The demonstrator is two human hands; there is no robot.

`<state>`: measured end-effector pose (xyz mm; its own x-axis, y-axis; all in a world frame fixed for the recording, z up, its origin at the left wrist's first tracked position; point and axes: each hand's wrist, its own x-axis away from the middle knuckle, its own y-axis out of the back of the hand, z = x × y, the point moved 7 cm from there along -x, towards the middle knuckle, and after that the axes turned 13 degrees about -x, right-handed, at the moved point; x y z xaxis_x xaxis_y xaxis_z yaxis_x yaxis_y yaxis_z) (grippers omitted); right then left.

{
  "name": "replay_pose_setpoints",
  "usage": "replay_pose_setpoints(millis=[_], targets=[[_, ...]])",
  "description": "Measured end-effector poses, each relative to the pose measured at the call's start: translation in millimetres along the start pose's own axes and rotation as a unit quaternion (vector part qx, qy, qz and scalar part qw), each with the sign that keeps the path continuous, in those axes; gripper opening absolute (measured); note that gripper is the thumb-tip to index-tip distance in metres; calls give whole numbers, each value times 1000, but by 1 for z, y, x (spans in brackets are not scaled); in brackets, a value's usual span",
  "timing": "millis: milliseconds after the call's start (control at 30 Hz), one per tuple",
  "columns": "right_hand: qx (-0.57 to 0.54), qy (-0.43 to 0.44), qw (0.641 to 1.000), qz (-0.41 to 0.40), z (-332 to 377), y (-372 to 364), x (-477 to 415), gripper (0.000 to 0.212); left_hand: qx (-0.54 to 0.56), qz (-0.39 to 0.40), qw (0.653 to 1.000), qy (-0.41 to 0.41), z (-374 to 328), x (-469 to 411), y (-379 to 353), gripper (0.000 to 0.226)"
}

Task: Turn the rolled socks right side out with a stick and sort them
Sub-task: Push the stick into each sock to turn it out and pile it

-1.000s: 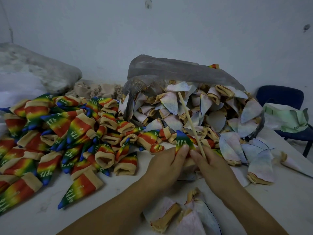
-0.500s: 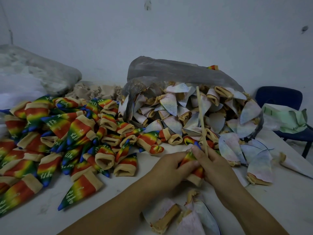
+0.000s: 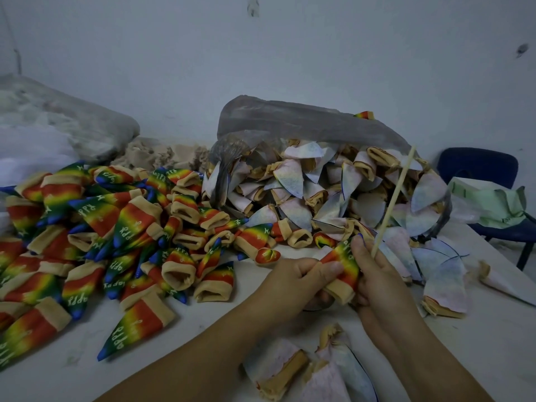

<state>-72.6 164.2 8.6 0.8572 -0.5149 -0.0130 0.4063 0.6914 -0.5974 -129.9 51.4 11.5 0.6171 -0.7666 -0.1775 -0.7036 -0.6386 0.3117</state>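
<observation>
A rainbow sock (image 3: 344, 266) with a tan cuff sits between my two hands over the white table (image 3: 203, 329). My left hand (image 3: 295, 281) pinches its left side. My right hand (image 3: 377, 281) grips its right side and also holds a thin wooden stick (image 3: 394, 200), which slants up and to the right. A heap of rainbow socks (image 3: 116, 227) turned right side out covers the left of the table. Pale inside-out socks (image 3: 319, 192) spill from a grey plastic bag (image 3: 290, 120) behind my hands.
Three pale inside-out socks (image 3: 307, 369) lie near the table's front edge, and more of them (image 3: 443, 282) lie to the right. A blue chair (image 3: 481, 175) with a green cloth (image 3: 493, 201) stands beyond the right edge. A grey bag (image 3: 66, 123) sits at far left.
The sock has gone from a tip showing on the stick to fully rainbow side out and lower between my hands. The stick has swung from leaning left to leaning right.
</observation>
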Motion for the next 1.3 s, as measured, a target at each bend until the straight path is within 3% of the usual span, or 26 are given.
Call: replay_pose_setpoints(millis=[100,233,300,367,433,500,567,667,733,833,933,1067,1167,1200,1300], targets=[[-7,-20,1000,2,-2,-1,1,24,44,19,999,-1,3,2,-2,34],[40,-19,999,-5,-2,7,1,49,50,31,998,26,12,1,1,37],[62,11,998,2,3,8,1,54,185,-65,980,33,11,-4,31,43],[85,32,996,-7,5,8,1,53,332,-168,928,5,14,-9,70,58],[104,47,993,-21,7,10,1,50,355,-201,913,19,23,-11,85,71],[135,61,988,-36,9,13,0,46,227,-200,950,75,34,-13,75,67],[171,74,981,-48,10,15,1,45,37,-194,976,93,37,-14,63,44],[231,101,966,-63,13,18,3,49,-133,-195,971,36,26,-23,61,23],[291,118,947,-69,14,19,5,51,-233,-205,950,9,18,-31,65,18],[333,125,933,-61,11,20,6,53,-369,-238,898,6,14,-49,78,36],[353,125,926,-53,6,19,7,53,-464,-238,852,40,14,-71,91,43],[369,124,920,-43,5,16,7,52,-573,-178,791,123,37,-91,94,56],[369,121,921,-45,4,18,5,51,-636,-194,737,117,38,-91,94,44],[370,121,920,-48,5,20,5,51,-639,-203,734,102,34,-91,95,36],[374,125,917,-57,6,23,4,54,-581,-256,772,47,16,-82,103,26]])
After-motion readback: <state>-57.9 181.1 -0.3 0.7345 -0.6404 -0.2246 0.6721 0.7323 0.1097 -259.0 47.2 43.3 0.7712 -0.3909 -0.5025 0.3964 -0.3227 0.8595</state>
